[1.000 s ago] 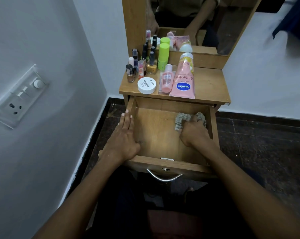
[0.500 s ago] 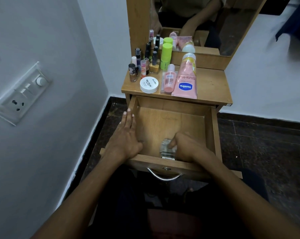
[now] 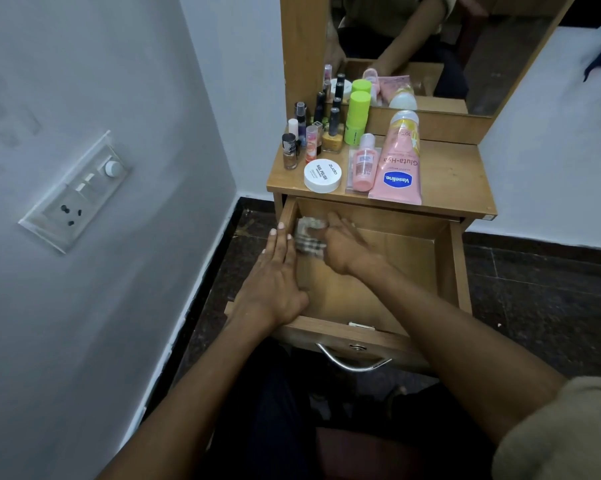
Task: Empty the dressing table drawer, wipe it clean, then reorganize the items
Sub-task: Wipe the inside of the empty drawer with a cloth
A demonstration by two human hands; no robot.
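Observation:
The wooden drawer (image 3: 455, 271) is pulled out, and only the cloth and my hands are inside it. My right hand (image 3: 344, 244) grips a checked cloth (image 3: 307, 237) in the drawer's far left corner. My left hand (image 3: 276, 275) lies flat with straight fingers along the drawer's left wall. On the table top (image 3: 455, 174) stand several nail polish bottles (image 3: 333, 131), a green tube (image 3: 357, 117), a white nail polish remover jar (image 3: 322, 175), a small pink bottle (image 3: 364, 164) and a pink Vaseline tube (image 3: 397, 168).
A mirror (image 3: 430, 46) rises behind the table top. A grey wall with a switch panel (image 3: 77, 192) stands close on the left. Dark tiled floor (image 3: 534, 306) lies to the right. The drawer's metal handle (image 3: 352, 362) faces my lap.
My right hand moved the cloth from the far right of the drawer to the front middle, then to the far left corner. My left hand stayed on the left wall.

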